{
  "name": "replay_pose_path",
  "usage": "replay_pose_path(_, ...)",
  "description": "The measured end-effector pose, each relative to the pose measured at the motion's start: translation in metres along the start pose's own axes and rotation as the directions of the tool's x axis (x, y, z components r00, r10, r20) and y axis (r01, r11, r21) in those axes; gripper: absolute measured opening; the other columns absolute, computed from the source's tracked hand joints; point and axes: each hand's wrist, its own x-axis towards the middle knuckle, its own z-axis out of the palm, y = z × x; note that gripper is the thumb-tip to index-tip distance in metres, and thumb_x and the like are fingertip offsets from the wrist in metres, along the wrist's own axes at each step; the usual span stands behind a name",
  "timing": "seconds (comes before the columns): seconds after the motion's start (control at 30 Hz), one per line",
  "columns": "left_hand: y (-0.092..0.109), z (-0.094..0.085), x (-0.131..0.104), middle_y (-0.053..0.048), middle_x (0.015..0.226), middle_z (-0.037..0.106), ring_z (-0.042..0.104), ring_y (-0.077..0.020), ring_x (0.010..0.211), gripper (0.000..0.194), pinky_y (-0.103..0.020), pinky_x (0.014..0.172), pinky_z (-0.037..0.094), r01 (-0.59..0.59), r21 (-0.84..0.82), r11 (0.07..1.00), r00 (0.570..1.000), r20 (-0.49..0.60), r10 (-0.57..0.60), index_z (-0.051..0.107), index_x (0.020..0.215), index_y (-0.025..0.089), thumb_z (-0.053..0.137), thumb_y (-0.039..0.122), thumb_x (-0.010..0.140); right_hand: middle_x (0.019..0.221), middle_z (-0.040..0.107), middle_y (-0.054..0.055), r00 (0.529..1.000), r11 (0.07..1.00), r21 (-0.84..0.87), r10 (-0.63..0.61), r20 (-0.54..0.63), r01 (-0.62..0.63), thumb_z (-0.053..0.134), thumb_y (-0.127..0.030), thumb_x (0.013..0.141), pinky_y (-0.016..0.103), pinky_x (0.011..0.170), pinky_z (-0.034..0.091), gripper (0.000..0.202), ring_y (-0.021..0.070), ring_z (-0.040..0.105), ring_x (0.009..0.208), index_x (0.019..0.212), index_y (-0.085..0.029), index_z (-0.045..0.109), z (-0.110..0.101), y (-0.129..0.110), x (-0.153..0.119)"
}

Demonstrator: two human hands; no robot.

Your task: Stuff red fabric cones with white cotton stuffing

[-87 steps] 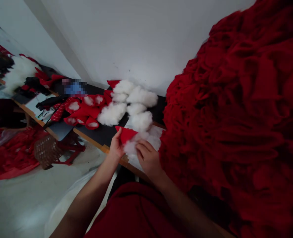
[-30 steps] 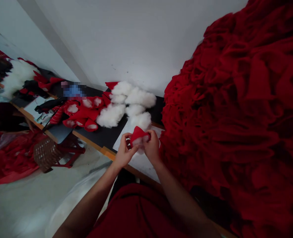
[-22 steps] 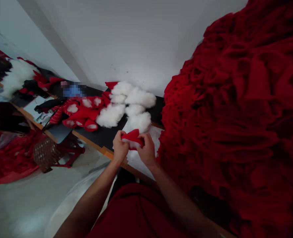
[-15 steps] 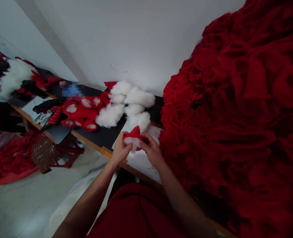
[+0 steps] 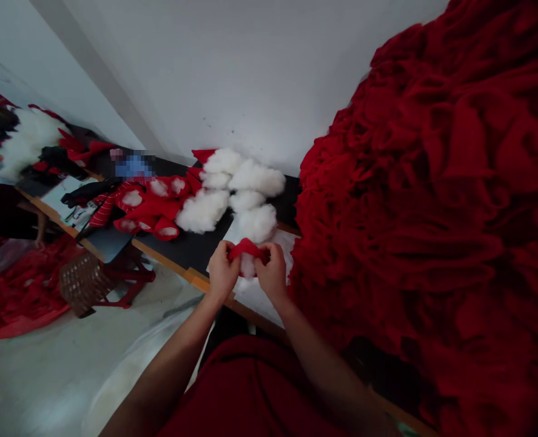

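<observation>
Between both hands (closed): red pouch.

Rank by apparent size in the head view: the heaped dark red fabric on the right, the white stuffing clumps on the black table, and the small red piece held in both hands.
1. Heaped dark red fabric, though nearness to the camera enlarges it.
2. White stuffing clumps.
3. Small red piece, pinched between the left hand and right hand.

This looks like a small sewing or toy-stuffing workshop. A long worktable stands against a bare white wall, strewn with clumps of white stuffing and part-filled red covers. A huge heap of red fabric pieces fills the right side (more red cloth lies on the floor), beside what may be a basket.
</observation>
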Motion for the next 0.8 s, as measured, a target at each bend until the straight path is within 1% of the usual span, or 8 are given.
replay_pose_path(0.1, 0.001, -0.003, 0.002, 0.005, 0.059, 0.046, 0.042, -0.0099, 0.051, 0.007, -0.022, 0.05, 0.031, 0.083, -0.096, 0.992, 0.996, -0.006, -0.084, 0.047, 0.075, 0.019, 0.048, 0.017, 0.069, 0.093, 0.047, 0.003, 0.986, 0.994, 0.111, -0.042, 0.163, 0.024, 0.057, -0.019, 0.065, 0.028, 0.069, 0.046, 0.026, 0.0166, 0.049, 0.087, 0.089, -0.02, 0.047, -0.005, -0.001, -0.006)
replay_pose_path(0.17, 0.002, -0.006, 0.004, 0.005, 0.06, 0.045, 0.041, -0.0092, 0.053, 0.007, -0.021, 0.051, 0.032, 0.095, -0.137, 0.986, 0.995, -0.007, -0.097, 0.047, 0.074, 0.019, 0.048, 0.016, 0.068, 0.099, 0.045, 0.004, 0.964, 0.989, 0.096, -0.134, 0.231, 0.115, 0.059, -0.016, 0.063, 0.029, 0.073, 0.046, 0.032, 0.0175, 0.047, 0.094, 0.092, -0.022, 0.048, -0.008, -0.002, -0.01)
replay_pose_path(0.27, 0.006, -0.005, 0.004, 0.004, 0.067, 0.047, 0.043, -0.0083, 0.056, 0.009, -0.02, 0.052, 0.035, 0.088, -0.286, 0.954, 0.994, 0.092, -0.064, 0.048, 0.077, 0.018, 0.048, 0.014, 0.068, 0.093, 0.044, 0.004, 0.964, 0.979, -0.017, -0.197, 0.179, 0.203, 0.051, -0.009, 0.065, 0.03, 0.075, 0.045, 0.02, 0.0171, 0.048, 0.09, 0.081, -0.021, 0.052, -0.012, -0.001, -0.01)
replay_pose_path(0.4, 0.011, 0.001, -0.001, -0.001, 0.084, 0.052, 0.049, -0.009, 0.064, 0.02, -0.021, 0.057, 0.042, 0.144, -0.463, 0.874, 0.963, 0.268, -0.016, 0.05, 0.091, 0.017, 0.052, 0.02, 0.071, 0.082, 0.046, 0.003, 0.989, 0.979, -0.144, -0.147, -0.01, 0.144, 0.045, -0.007, 0.067, 0.033, 0.074, 0.044, 0.016, 0.0173, 0.048, 0.081, 0.073, -0.019, 0.051, -0.014, 0.001, -0.001)
replay_pose_path(0.53, 0.011, 0.008, -0.003, 0.0, 0.085, 0.05, 0.049, -0.0078, 0.062, 0.031, -0.02, 0.054, 0.043, 0.237, -0.557, 0.796, 0.958, 0.271, -0.095, 0.044, 0.098, 0.018, 0.056, 0.023, 0.07, 0.088, 0.048, 0.005, 0.983, 0.98, -0.077, -0.181, 0.027, 0.183, 0.048, -0.011, 0.069, 0.033, 0.075, 0.045, 0.013, 0.0179, 0.049, 0.086, 0.076, -0.02, 0.054, -0.013, -0.002, -0.004)
replay_pose_path(0.6, 0.009, 0.01, -0.003, 0.002, 0.081, 0.048, 0.045, -0.0065, 0.059, 0.029, -0.018, 0.052, 0.04, 0.222, -0.546, 0.808, 0.97, 0.207, -0.127, 0.043, 0.096, 0.019, 0.054, 0.018, 0.069, 0.091, 0.049, 0.004, 0.986, 0.987, 0.069, -0.153, 0.073, 0.148, 0.052, -0.016, 0.07, 0.032, 0.074, 0.047, 0.015, 0.0172, 0.051, 0.087, 0.084, -0.021, 0.052, -0.014, -0.004, -0.008)
replay_pose_path(0.7, 0.006, 0.01, -0.003, 0.002, 0.078, 0.046, 0.044, -0.0069, 0.06, 0.025, -0.018, 0.052, 0.039, 0.167, -0.502, 0.848, 0.985, 0.126, -0.12, 0.044, 0.089, 0.018, 0.05, 0.012, 0.066, 0.089, 0.053, 0.002, 0.997, 0.957, 0.29, -0.006, 0.08, -0.018, 0.055, -0.022, 0.07, 0.03, 0.073, 0.049, 0.024, 0.0154, 0.055, 0.084, 0.092, -0.021, 0.047, -0.015, -0.002, -0.009)
replay_pose_path(0.8, 0.008, 0.01, -0.005, 0.002, 0.079, 0.046, 0.045, -0.0077, 0.062, 0.022, -0.018, 0.054, 0.04, 0.155, -0.49, 0.858, 0.986, 0.128, -0.105, 0.044, 0.086, 0.018, 0.049, 0.011, 0.066, 0.086, 0.057, 0.002, 0.99, 0.956, 0.264, 0.103, 0.101, -0.126, 0.054, -0.02, 0.067, 0.031, 0.07, 0.049, 0.023, 0.0154, 0.057, 0.078, 0.089, -0.02, 0.049, -0.015, 0.004, -0.004)
